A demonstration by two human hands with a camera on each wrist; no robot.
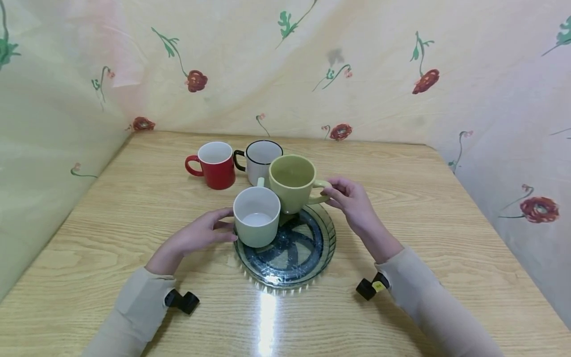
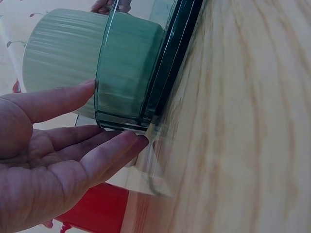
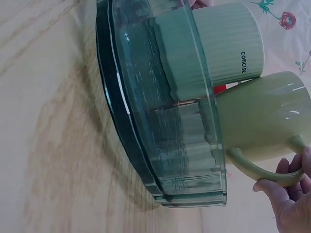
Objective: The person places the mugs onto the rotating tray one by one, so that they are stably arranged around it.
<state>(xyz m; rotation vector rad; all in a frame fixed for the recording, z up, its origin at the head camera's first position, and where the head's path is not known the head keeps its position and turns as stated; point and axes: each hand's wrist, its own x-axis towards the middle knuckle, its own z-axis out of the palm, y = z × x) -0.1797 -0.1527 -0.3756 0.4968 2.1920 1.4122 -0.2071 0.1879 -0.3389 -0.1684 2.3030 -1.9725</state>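
A pale green ribbed mug [image 1: 257, 229] stands inside a round clear glass dish [image 1: 329, 248]. My left hand [image 1: 200, 235] is at the dish's left side; in the left wrist view its thumb touches the rim beside the pale mug, and the other fingers extend along the glass wall. With my right hand [image 1: 354, 203] I pinch the handle of a yellow-green mug [image 1: 292, 193]. That mug is over the back of the dish, close against the pale one. Whether its base bears on the glass is hidden.
Behind the dish, a red mug [image 1: 219, 176] and a white enamel-style mug [image 1: 255, 171] with a black rim stand on the wooden table [image 1: 125, 238]. The yellow-green mug partly covers the white one. A floral cloth [image 1: 250, 64] hangs along the table's back and sides.
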